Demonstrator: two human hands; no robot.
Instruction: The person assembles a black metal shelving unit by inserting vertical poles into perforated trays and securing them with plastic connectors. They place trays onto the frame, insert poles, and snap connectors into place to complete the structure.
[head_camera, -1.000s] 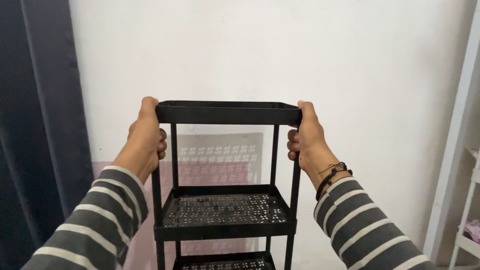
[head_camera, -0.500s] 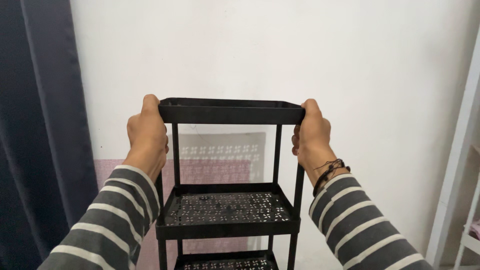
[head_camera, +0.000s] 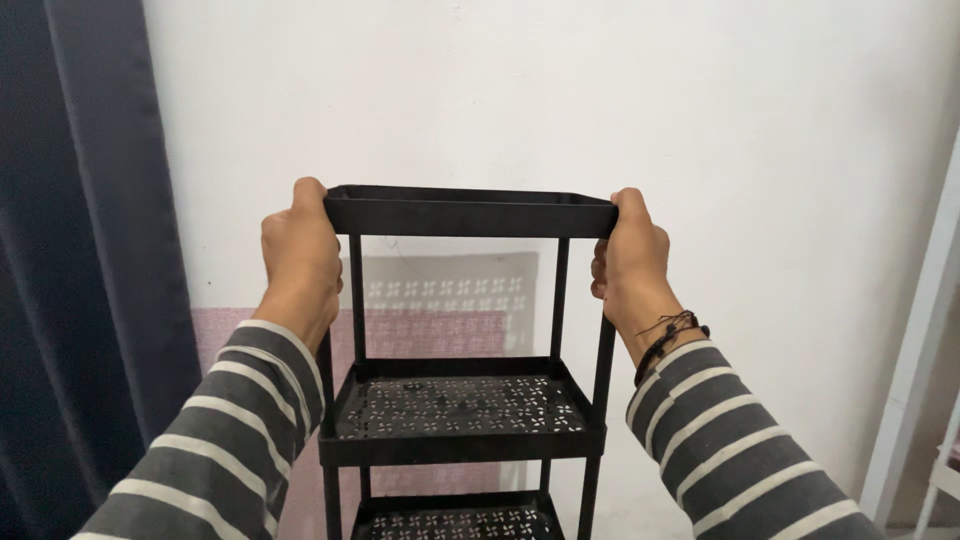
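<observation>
A black metal shelf rack (head_camera: 468, 214) with perforated tiers stands in front of me against a white wall. My left hand (head_camera: 299, 252) grips the left end of its top tray. At the right end of the same tray, my right hand (head_camera: 630, 260) holds on, with dark cord bracelets at the wrist. Both arms wear grey and white striped sleeves. A middle tier (head_camera: 460, 405) shows below the hands, and a lower tier (head_camera: 455, 520) is cut off by the frame edge.
A dark blue curtain (head_camera: 80, 250) hangs at the left. The white wall (head_camera: 560, 90) is close behind the rack, with a pink patterned cloth (head_camera: 430, 330) low on it. A white frame (head_camera: 925, 330) stands at the right edge.
The rack and both hands sit slightly higher and further right in view than a second ago. Both grips are unchanged.
</observation>
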